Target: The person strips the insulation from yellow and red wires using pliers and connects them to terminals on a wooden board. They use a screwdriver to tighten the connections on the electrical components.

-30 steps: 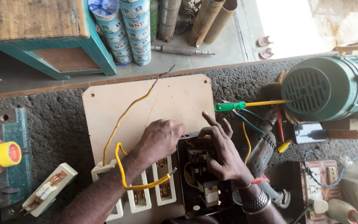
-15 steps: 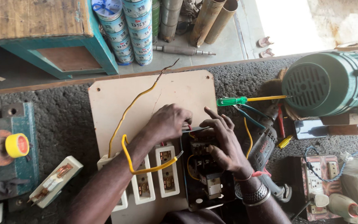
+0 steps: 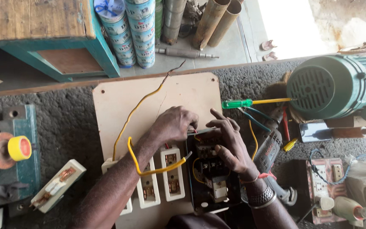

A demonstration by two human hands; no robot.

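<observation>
My left hand (image 3: 175, 124) is curled at the top left corner of a black electrical box (image 3: 210, 171) that lies on a pale wooden board (image 3: 149, 99). Its fingers pinch something small there, hidden by the knuckles. My right hand (image 3: 229, 142) rests on the box's top right, with the fingers spread over the black components inside. A yellow wire (image 3: 138, 108) runs up the board, and another loop of it (image 3: 149, 167) crosses my left forearm toward the box. White fuse holders (image 3: 172, 171) sit just left of the box.
A green-handled screwdriver (image 3: 238, 103), a power drill (image 3: 272, 148) and a green electric motor (image 3: 339, 87) lie to the right. A white socket board (image 3: 327, 178) is at lower right. A loose fuse holder (image 3: 58, 184) and yellow tape roll (image 3: 20, 148) lie left. Cans (image 3: 140, 29) and pipes (image 3: 210, 19) stand behind.
The view has shifted, so the board and box sit farther right in the frame. Both hands stay on the top of the black box, with the fingers slightly rearranged.
</observation>
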